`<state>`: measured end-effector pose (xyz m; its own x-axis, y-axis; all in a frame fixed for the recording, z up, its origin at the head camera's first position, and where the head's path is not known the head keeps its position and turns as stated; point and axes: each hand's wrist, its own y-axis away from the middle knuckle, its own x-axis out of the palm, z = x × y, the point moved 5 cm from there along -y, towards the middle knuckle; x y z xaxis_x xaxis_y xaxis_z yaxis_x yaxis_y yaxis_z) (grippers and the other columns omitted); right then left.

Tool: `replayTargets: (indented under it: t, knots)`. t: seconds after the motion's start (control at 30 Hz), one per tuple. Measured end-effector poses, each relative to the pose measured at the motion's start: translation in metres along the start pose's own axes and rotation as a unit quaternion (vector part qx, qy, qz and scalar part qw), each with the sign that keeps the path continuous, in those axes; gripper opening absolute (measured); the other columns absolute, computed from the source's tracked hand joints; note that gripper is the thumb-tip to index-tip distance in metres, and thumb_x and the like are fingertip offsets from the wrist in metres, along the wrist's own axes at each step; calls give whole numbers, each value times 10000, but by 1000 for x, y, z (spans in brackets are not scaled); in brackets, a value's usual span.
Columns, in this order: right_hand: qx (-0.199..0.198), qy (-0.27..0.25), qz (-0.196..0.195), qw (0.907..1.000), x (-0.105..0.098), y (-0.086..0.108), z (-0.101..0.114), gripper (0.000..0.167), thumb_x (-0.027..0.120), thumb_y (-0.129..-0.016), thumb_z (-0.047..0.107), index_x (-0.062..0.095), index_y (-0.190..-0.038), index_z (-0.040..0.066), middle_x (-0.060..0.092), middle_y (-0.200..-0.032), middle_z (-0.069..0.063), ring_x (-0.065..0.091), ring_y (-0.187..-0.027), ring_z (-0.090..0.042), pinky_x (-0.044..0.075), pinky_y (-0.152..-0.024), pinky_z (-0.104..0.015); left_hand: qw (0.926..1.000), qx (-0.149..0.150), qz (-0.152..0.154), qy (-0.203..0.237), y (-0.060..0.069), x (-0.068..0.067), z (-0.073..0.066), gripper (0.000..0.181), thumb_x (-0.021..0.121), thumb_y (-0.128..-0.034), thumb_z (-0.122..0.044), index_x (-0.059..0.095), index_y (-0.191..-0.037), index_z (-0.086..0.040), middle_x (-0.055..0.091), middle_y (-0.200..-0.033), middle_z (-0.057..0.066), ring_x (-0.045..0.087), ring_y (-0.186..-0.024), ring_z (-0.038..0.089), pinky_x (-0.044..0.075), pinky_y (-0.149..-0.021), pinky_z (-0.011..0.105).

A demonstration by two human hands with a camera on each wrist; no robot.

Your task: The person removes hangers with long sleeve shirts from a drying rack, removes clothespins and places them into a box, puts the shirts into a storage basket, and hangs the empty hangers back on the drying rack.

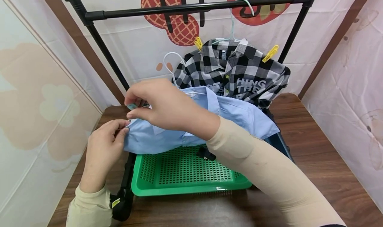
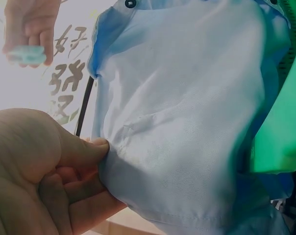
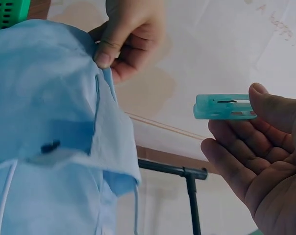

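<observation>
A brown wooden table [image 1: 323, 160] bears a green basket [image 1: 191, 189] with holed sides and floor. A black rack [image 1: 125, 13] rises behind the basket, its crossbar well above it. The black-and-white checked shirt [image 1: 248, 67], with pale lettering on its front, hangs from that bar beyond the basket.

The blue shirt [image 1: 242, 113] is stretched above the far part of the basket and hides it in the head view. It is plain, pale blue and collared, with fine weave, soft creases and a dark button visible at one edge. A white hanger [image 1: 174, 53] shows its hook near the collar, behind the basket.

The right hand [image 1: 167, 107] is over the basket's far left; its thumb and fingers pinch a clothespin. Just left of the basket, the left hand [image 1: 103, 150] pinches the blue shirt's edge between thumb and forefinger, the other fingers bent inward.

Yellow pegs [image 1: 270, 53] clip the checked shirt's shoulders, beyond the basket. The clothespin [image 3: 224, 107], translucent teal with a metal spring, is above the basket's far left, apart from the cloth.
</observation>
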<state>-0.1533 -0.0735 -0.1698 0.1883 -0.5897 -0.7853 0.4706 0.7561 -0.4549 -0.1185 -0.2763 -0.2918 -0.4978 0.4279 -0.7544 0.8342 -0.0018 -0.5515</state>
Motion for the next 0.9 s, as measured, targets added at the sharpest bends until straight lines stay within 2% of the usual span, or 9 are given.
replayTargets:
  t: [0.27,0.57,0.8,0.9]
  knots:
    - [-172,-211,-588,9979,-23,24,-8,186,795,-919,230,733,-1055,121,731,-1024,61,660,-971,2,492,-885,-171,9999,-85,7,-63,-1,0,1,104,707,-945,-50,753,-1036,-71,736,-979,122,626,-731,264,431,-654,418]
    - [13,-619,-954,9935,-33,43,-21,242,819,-895,195,727,-1094,93,725,-1052,31,661,-972,-28,521,-897,-216,9999,-87,-83,-31,-1,0,2,104,706,-939,-41,756,-1021,-83,744,-989,112,625,-732,264,417,-653,413]
    - [-22,-592,-1286,9899,-41,61,-29,256,816,-896,178,714,-1114,89,708,-1061,34,645,-983,-26,534,-906,-236,9999,-115,-101,-14,-1,-1,3,108,706,-941,-45,759,-1024,-91,745,-995,102,609,-721,249,401,-643,387]
    - [89,-643,-1361,9886,-45,69,-32,271,816,-895,165,712,-1133,88,705,-1079,31,645,-1006,-24,537,-912,-245,9999,-113,-113,-11,-1,-2,3,107,707,-942,-46,759,-1025,-91,745,-996,101,606,-719,245,397,-639,376]
